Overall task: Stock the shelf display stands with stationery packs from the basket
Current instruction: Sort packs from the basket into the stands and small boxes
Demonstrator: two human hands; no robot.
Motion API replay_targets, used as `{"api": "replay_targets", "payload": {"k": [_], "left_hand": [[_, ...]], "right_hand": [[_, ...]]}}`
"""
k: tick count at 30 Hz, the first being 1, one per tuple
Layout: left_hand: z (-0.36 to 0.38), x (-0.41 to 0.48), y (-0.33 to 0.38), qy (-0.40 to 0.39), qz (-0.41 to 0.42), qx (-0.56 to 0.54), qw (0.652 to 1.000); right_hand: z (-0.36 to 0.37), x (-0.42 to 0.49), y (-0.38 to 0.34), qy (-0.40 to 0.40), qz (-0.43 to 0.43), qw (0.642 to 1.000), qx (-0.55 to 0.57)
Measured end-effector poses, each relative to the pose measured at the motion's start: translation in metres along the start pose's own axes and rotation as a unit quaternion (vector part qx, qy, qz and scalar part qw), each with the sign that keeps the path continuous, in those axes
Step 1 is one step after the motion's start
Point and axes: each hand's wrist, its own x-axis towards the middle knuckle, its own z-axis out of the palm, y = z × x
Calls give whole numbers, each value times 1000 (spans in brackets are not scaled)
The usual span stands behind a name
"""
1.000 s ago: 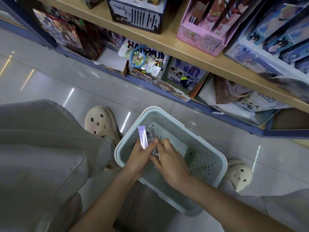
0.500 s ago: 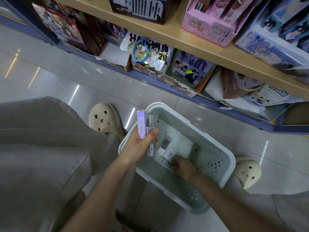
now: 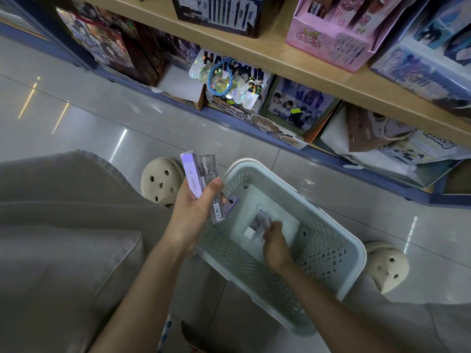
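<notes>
— Plastic, pale green: the basket (image 3: 321, 238) sits on the floor, below the wooden shelf (image 3: 280, 59) of display boxes. What's in it?
— A loose pack (image 3: 255, 224) on its bottom.
— And the hands?
— The left hand (image 3: 193, 210) curls round several stationery packs (image 3: 193, 174), just above the rim. The right hand (image 3: 275, 240), blurred, pinches the loose pack.

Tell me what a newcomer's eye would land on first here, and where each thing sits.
First, the left hand, centre frame, holding a fan of purple stationery packs over the left edge of the pale green basket on the floor. Next, the right hand, down inside that basket, fingers curled on a loose pack. Above, the pink display box stands out on the wooden shelf at upper right.
</notes>
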Motion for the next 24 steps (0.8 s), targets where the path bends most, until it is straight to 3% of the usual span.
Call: {"api": "replay_targets", "payload": {"k": [2,8,11,15,18,24], "left_hand": [[-4,3,-2,28,11,20,999],[-14,6,-6,74,-7,18,997],[-14,6,-5,79,-8,21,997],[-16,8,-8,84,-19,35,996],[-19,8,-9,88,-26,28,995],[-21,9,-13,95,-27,46,994]], "right_hand": [[4,7,-10,47,11,998,50],[21,26,-24,150,40,987,-45],[30,27,-21,156,23,977,-143],[32,31,-14,151,-45,968,-196],[35,26,-21,124,-63,986,-94],[62,30,-46,32,37,991,128]]}}
